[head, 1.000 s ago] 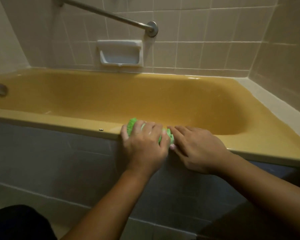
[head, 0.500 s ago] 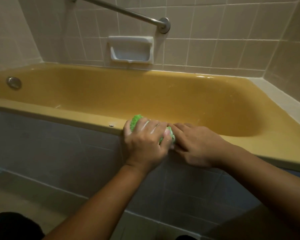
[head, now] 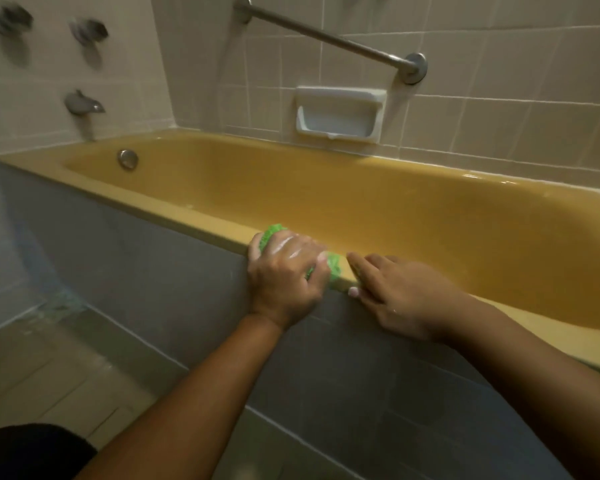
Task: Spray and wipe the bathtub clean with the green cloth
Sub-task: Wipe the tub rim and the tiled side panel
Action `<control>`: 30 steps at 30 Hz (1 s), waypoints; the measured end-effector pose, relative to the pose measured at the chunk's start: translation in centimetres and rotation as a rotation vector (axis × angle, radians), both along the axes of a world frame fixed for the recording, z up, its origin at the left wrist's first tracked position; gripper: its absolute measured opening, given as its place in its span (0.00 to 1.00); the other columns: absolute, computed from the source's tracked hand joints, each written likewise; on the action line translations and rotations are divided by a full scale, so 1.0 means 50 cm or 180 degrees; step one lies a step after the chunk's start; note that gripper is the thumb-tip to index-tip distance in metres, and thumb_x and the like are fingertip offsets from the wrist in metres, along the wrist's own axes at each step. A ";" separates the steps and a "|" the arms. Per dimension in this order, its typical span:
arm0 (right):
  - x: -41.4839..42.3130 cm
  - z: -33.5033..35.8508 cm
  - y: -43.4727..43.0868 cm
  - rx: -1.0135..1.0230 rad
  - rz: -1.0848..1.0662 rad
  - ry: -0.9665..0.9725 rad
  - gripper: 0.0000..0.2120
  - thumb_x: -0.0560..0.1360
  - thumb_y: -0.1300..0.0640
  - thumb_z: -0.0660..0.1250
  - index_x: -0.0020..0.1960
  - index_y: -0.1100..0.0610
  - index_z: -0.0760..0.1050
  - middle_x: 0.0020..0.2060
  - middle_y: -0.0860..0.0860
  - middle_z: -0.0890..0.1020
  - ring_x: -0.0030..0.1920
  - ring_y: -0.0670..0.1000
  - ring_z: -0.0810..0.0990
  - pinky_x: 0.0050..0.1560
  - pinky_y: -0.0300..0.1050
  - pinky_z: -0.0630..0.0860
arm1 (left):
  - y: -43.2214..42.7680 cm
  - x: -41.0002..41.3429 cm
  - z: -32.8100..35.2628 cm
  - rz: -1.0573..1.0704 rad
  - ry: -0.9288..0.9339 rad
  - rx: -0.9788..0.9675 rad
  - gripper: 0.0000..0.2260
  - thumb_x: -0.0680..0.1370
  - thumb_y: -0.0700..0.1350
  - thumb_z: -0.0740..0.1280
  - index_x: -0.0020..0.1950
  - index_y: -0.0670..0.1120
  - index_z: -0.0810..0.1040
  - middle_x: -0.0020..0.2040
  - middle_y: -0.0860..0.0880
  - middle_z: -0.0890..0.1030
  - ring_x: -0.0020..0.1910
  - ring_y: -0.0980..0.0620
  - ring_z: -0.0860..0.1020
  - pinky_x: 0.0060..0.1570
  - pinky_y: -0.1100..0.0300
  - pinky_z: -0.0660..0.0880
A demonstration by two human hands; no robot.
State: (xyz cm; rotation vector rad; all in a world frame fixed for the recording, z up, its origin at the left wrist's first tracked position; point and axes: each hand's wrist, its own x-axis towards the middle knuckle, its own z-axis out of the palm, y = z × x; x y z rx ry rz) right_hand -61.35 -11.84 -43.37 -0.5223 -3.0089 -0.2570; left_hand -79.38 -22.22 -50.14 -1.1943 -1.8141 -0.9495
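Note:
The mustard-yellow bathtub [head: 326,202] runs across the view, its near rim [head: 174,213] slanting down to the right. My left hand [head: 284,271], wet and shiny, grips the bunched green cloth [head: 272,233] against the near rim; green shows at both sides of the fingers. My right hand [head: 402,296] rests flat on the rim just right of the cloth, fingers straight and pointing left, holding nothing. No spray bottle is in view.
A grey tiled panel [head: 174,292] fronts the tub. A spout [head: 82,105] and two knobs [head: 87,29] sit on the left wall, an overflow plate [head: 128,159] inside the tub. A grab bar [head: 329,39] and soap dish [head: 340,114] hang on the back wall. The tiled floor [head: 49,368] lies lower left.
The view has swung left, bringing the spout and knobs into sight. Both hands and the cloth have slid a little leftward along the rim, keeping the same grip.

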 end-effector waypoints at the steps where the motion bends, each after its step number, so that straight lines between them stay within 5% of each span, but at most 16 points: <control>1: -0.008 0.001 -0.002 0.0003 -0.0002 -0.0013 0.28 0.85 0.39 0.49 0.79 0.53 0.57 0.68 0.55 0.75 0.64 0.59 0.75 0.62 0.55 0.75 | -0.011 -0.048 0.003 0.0160 -0.0192 0.0015 0.13 0.79 0.52 0.62 0.48 0.51 0.86 0.49 0.53 0.85 0.57 0.45 0.79 0.64 0.43 0.69; 5: -0.063 -0.006 -0.008 0.0005 0.0114 0.0063 0.28 0.85 0.38 0.47 0.77 0.54 0.58 0.67 0.56 0.76 0.63 0.60 0.76 0.62 0.57 0.75 | -0.029 -0.127 0.026 0.0746 -0.1031 0.0160 0.14 0.77 0.52 0.61 0.42 0.49 0.84 0.46 0.52 0.84 0.57 0.43 0.78 0.64 0.43 0.66; 11: -0.146 -0.010 -0.016 0.0135 0.0360 0.0132 0.29 0.85 0.38 0.46 0.79 0.55 0.57 0.65 0.57 0.77 0.62 0.60 0.78 0.60 0.55 0.76 | -0.032 -0.120 0.004 0.0030 -0.0163 -0.0107 0.14 0.80 0.53 0.61 0.47 0.52 0.86 0.50 0.55 0.85 0.57 0.47 0.79 0.64 0.44 0.70; 16: -0.206 0.000 -0.031 0.0075 0.0428 0.0066 0.28 0.85 0.37 0.47 0.76 0.55 0.59 0.63 0.59 0.78 0.61 0.61 0.78 0.59 0.56 0.77 | -0.062 -0.240 0.028 0.0737 -0.0993 -0.0126 0.16 0.78 0.53 0.58 0.45 0.52 0.86 0.48 0.52 0.85 0.59 0.43 0.78 0.64 0.44 0.66; 21: -0.263 -0.011 -0.039 0.0047 0.0431 0.0140 0.31 0.84 0.38 0.49 0.80 0.55 0.56 0.68 0.59 0.76 0.65 0.62 0.77 0.62 0.54 0.75 | -0.047 -0.192 0.012 0.0303 -0.0434 -0.0271 0.15 0.79 0.53 0.59 0.47 0.52 0.85 0.48 0.53 0.84 0.57 0.47 0.76 0.64 0.45 0.68; 28: -0.326 -0.012 -0.060 0.0031 0.0387 0.0250 0.26 0.83 0.37 0.51 0.71 0.54 0.64 0.62 0.60 0.78 0.60 0.63 0.78 0.55 0.55 0.76 | -0.074 -0.325 0.026 0.0777 -0.1113 -0.0316 0.20 0.78 0.56 0.55 0.45 0.50 0.84 0.49 0.53 0.84 0.62 0.45 0.75 0.66 0.46 0.63; 30: -0.347 -0.012 -0.067 0.0012 0.0399 0.0272 0.27 0.83 0.37 0.51 0.73 0.55 0.63 0.62 0.60 0.78 0.60 0.63 0.78 0.57 0.56 0.77 | -0.067 -0.292 0.016 0.0678 -0.0885 -0.0313 0.18 0.79 0.56 0.57 0.45 0.50 0.84 0.49 0.53 0.84 0.61 0.47 0.74 0.65 0.46 0.63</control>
